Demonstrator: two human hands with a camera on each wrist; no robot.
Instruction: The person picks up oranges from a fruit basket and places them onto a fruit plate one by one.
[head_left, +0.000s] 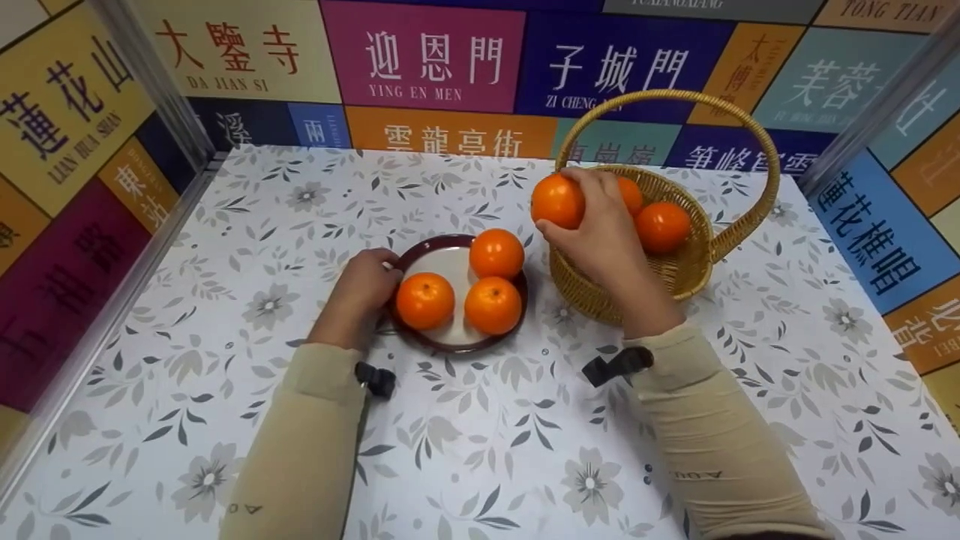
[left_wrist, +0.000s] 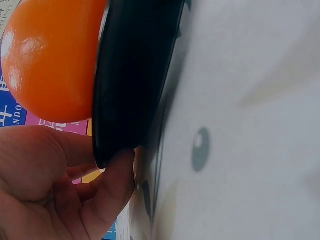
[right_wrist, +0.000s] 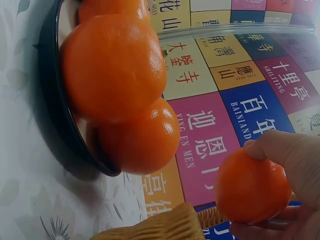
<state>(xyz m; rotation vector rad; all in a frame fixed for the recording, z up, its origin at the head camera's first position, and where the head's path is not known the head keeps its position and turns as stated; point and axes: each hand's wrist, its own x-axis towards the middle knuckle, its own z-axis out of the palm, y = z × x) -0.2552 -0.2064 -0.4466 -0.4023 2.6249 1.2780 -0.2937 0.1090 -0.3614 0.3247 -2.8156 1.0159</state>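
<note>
My right hand (head_left: 600, 229) grips an orange (head_left: 557, 201) above the left rim of a wicker basket (head_left: 709, 262) with a tall handle. In the right wrist view the thumb and fingers wrap around that orange (right_wrist: 252, 186). A dark-rimmed plate (head_left: 457, 343) with a pale inside bears three oranges (head_left: 425, 301). My left hand (head_left: 366, 285) pinches the plate's left edge; the left wrist view shows thumb and fingers on either side of the rim (left_wrist: 125, 100). Inside the basket are more oranges (head_left: 663, 227), partly hidden by my right hand.
A white tablecloth (head_left: 480, 442) with grey flowers and leaves covers the table. Coloured panels with Chinese lettering (head_left: 427, 56) stand along the back and both sides. The basket's handle (head_left: 675, 95) arches high above its opening.
</note>
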